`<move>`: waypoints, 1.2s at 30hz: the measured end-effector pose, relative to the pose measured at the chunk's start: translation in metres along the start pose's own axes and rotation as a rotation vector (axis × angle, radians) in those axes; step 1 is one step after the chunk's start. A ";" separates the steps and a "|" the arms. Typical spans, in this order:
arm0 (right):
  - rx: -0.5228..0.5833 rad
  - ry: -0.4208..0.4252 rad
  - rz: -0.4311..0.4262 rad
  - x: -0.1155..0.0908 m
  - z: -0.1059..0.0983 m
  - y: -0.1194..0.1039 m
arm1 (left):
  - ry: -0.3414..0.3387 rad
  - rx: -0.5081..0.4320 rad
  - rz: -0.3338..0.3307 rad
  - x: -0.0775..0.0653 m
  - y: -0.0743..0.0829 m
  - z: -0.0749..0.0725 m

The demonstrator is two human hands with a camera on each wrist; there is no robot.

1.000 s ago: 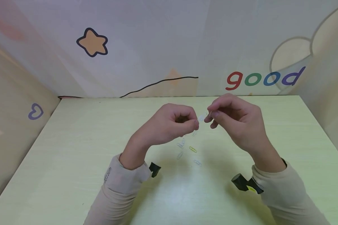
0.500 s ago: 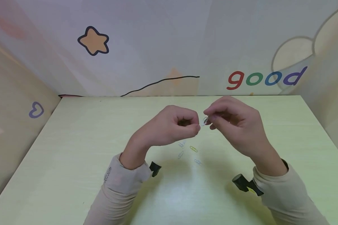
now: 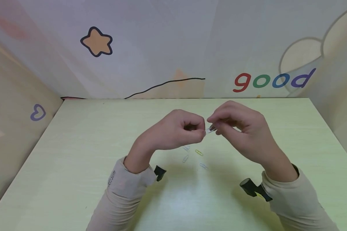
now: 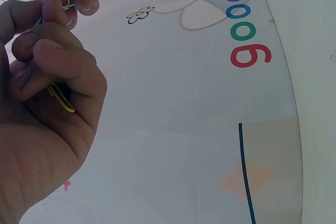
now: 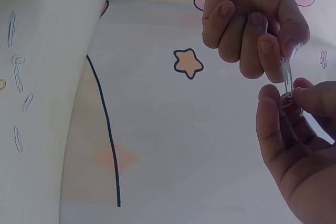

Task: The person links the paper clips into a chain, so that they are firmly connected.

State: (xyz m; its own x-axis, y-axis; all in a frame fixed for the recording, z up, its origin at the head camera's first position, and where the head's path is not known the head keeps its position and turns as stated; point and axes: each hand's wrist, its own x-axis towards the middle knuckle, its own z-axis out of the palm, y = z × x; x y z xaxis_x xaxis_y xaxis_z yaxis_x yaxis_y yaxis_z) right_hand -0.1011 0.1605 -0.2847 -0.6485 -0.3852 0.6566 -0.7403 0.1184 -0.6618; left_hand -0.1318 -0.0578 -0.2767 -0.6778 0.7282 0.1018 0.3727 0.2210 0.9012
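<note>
Above the table, my left hand (image 3: 176, 130) pinches a white paper clip (image 5: 286, 72) between thumb and index finger, its other fingers curled into the palm. A yellow paper clip (image 4: 62, 98) shows against that palm in the left wrist view. Facing it from the right, my right hand (image 3: 240, 130) pinches another pale paper clip (image 5: 288, 99) between thumb and fingertips. The two clips meet end to end in the small gap between the hands; I cannot tell whether they are hooked together. Fingertips hide parts of both.
On the pale table (image 3: 75, 160) below the hands lie several loose paper clips, among them a yellow one (image 3: 199, 152) and a whitish one (image 3: 203, 166). A printed cloth wall (image 3: 162, 48) rises behind the table's far edge. Black camera mounts (image 3: 248, 187) sit on both wrists.
My right hand has come slightly lower and toward my left hand, bringing its clip up to the left fingertips. The left hand has barely shifted.
</note>
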 end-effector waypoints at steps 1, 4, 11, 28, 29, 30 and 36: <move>0.006 -0.005 0.003 0.000 0.000 0.000 | 0.001 -0.003 0.003 0.000 0.000 0.000; 0.030 -0.020 0.015 0.000 0.000 -0.001 | 0.005 -0.009 0.011 0.001 -0.001 -0.001; 0.051 -0.004 0.025 -0.001 -0.002 -0.002 | -0.003 -0.007 0.009 0.001 -0.002 -0.002; -0.007 -0.077 0.038 -0.001 0.001 -0.002 | -0.002 -0.084 0.062 0.000 -0.006 -0.006; -0.015 -0.080 0.046 -0.001 0.001 -0.003 | -0.001 -0.085 0.061 0.000 -0.006 -0.006; -0.020 -0.084 0.058 -0.001 0.001 -0.004 | 0.003 -0.087 0.061 0.000 -0.006 -0.006; -0.033 -0.092 0.146 -0.002 0.000 -0.006 | 0.028 -0.103 0.074 0.001 -0.008 -0.008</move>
State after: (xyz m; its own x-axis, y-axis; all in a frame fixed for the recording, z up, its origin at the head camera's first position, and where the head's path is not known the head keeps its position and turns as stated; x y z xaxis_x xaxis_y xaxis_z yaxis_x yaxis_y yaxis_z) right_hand -0.0956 0.1601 -0.2823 -0.7322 -0.4431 0.5173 -0.6455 0.2090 -0.7346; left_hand -0.1405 -0.0640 -0.2804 -0.6692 0.7210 0.1800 0.3561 0.0985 0.9293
